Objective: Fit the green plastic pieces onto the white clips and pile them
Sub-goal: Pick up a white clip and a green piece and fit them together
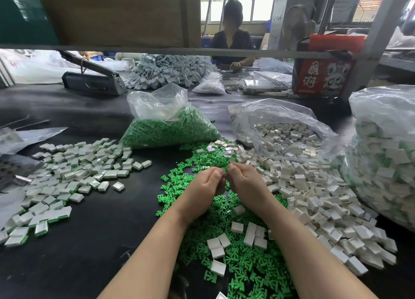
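Black, matte table cover (74, 242), faintly creased. Far left: a crumpled grey-clear plastic sheet (33, 135). Next, the pile of finished clips (74, 175), flat white rectangles with a green edge showing, spread loosely in a broad drift toward the near-left corner.

Centre back: a clear, wrinkled bag of green pieces (170, 128), mouth open, slumped on its side. In front of it, loose green pieces (238, 260), small, forked, bright and hard-looking, scattered thick under both forearms, with a few white clips (314, 199) lying on top.

Above that scatter, the left hand (207, 183) and right hand (243, 179) meet fingertip to fingertip. Both have fingers curled in, pinching one small part (224, 171) between them; it is mostly hidden, a pale sliver only, so whether it is clip, green piece or both cannot be told.

Right of the hands: the loose white clips, boxy and hollow, heaped in a long bank running to the near-right edge. Behind them, a clear bag of white clips (280, 128), open. Far right: a tall full bag (381, 159), cloudy film, white and green shapes inside.

Back: a grey heat sealer (92, 80), a red printed carton (323, 74), and a seated person (232, 40) across the table.
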Motion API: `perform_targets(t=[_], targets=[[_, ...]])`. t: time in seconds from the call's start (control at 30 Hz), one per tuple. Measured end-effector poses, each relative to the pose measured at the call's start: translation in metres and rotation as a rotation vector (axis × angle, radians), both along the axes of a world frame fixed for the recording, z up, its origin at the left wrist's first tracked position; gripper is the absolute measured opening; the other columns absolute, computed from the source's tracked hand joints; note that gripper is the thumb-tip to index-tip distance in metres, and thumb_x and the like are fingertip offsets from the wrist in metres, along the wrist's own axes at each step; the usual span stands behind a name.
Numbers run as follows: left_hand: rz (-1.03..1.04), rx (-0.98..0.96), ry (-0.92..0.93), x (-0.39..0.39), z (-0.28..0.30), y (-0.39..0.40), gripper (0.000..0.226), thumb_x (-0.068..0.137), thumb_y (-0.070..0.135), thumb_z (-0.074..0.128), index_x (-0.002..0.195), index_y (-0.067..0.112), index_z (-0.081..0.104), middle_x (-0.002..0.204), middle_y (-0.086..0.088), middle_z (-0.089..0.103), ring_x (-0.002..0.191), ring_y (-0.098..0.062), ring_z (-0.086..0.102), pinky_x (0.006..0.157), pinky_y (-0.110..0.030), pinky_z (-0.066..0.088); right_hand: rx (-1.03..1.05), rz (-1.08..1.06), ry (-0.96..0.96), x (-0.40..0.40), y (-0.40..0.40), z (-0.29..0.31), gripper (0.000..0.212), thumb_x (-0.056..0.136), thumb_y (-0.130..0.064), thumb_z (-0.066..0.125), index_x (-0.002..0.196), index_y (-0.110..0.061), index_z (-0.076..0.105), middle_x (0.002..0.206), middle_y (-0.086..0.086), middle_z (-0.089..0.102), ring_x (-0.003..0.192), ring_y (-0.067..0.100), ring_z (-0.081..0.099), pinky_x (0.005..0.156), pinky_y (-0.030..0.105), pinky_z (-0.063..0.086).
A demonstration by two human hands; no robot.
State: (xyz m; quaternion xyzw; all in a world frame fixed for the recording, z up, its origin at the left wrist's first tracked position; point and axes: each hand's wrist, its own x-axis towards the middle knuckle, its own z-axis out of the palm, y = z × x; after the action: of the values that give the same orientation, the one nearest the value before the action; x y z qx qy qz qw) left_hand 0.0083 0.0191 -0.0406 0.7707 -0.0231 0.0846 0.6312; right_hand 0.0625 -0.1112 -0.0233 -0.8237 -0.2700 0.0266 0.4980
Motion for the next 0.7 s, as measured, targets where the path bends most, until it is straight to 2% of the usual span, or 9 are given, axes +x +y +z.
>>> perform_targets(t=[0.07, 0.23, 0.4, 0.53, 0.7], targets=[[0.012, 0.065, -0.004, -0.0001, 0.0006, 0.0008, 0.032, 0.106, 0.022, 0.037, 0.096, -0.002, 0.056, 0.082, -0.003, 0.049, 0.068, -0.004, 0.046, 0.064, -0.015, 0.042, -0.042, 0.011, 0.006, 0.0004, -0.0013, 0.0004, 0.041, 0.103, -0.023, 0.04, 0.062, -0.018, 0.046, 0.061, 0.001, 0.048, 0.06, 0.019, 0.041, 0.063, 0.048, 0.039], [0.015, 0.11, 0.011, -0.0014, 0.002, 0.0018, 0.035, 0.107, 0.024, 0.037, 0.098, -0.005, 0.053, 0.082, -0.004, 0.048, 0.071, -0.01, 0.044, 0.065, -0.02, 0.041, -0.093, 0.025, -0.026, 0.0, -0.0031, 0.0019, 0.029, 0.102, -0.03, 0.043, 0.074, -0.025, 0.049, 0.067, -0.006, 0.052, 0.063, 0.013, 0.048, 0.065, 0.041, 0.042], [0.039, 0.194, 0.015, -0.0004, 0.0003, 0.0015, 0.035, 0.107, 0.026, 0.036, 0.1, -0.002, 0.056, 0.085, -0.007, 0.053, 0.076, -0.015, 0.047, 0.072, -0.032, 0.042, -0.245, -0.009, -0.167, -0.005, -0.0033, 0.005, 0.029, 0.102, -0.029, 0.038, 0.078, -0.021, 0.051, 0.077, 0.003, 0.061, 0.074, 0.023, 0.057, 0.071, 0.044, 0.048], [0.055, 0.23, -0.011, -0.0005, 0.0008, -0.0001, 0.035, 0.107, 0.024, 0.035, 0.092, 0.0, 0.056, 0.077, -0.002, 0.052, 0.066, -0.006, 0.045, 0.063, -0.021, 0.04, -0.308, -0.031, -0.225, -0.0078, -0.002, 0.0058, 0.028, 0.1, -0.026, 0.037, 0.081, -0.012, 0.053, 0.077, 0.007, 0.06, 0.075, 0.027, 0.056, 0.07, 0.043, 0.047], [0.068, 0.201, -0.022, 0.0005, 0.0013, -0.0019, 0.03, 0.107, 0.021, 0.036, 0.085, 0.014, 0.055, 0.077, 0.001, 0.053, 0.063, 0.0, 0.045, 0.061, -0.015, 0.04, -0.406, -0.041, -0.254, -0.0086, 0.0013, 0.0029, 0.025, 0.096, -0.026, 0.038, 0.075, -0.015, 0.046, 0.069, 0.002, 0.051, 0.07, 0.027, 0.052, 0.063, 0.039, 0.041]])
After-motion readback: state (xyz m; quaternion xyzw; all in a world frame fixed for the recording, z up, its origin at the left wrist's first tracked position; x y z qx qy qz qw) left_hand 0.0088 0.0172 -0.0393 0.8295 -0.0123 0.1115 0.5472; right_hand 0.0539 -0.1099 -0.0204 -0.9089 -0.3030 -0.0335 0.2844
